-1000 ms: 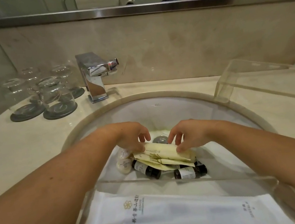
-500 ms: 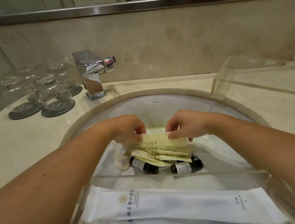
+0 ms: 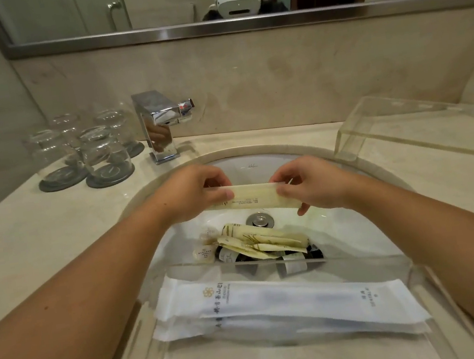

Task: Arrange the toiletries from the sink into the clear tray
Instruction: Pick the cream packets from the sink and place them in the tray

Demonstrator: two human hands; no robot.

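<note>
A long cream packet is held flat above the sink. My left hand pinches its left end and my right hand pinches its right end. Below, in the basin, lie more cream packets, dark small bottles and pale round caps, heaped by the drain. The clear tray rests across the sink's near edge. White wrapped packets lie inside it.
A chrome faucet stands behind the basin. Several upturned glasses on dark coasters sit on the counter at left. A second clear acrylic box stands on the counter at right. A mirror runs along the wall.
Both hands took one cream packet from the heap and raised it above the basin, stretched between them. The rest of the heap stays in the sink.
</note>
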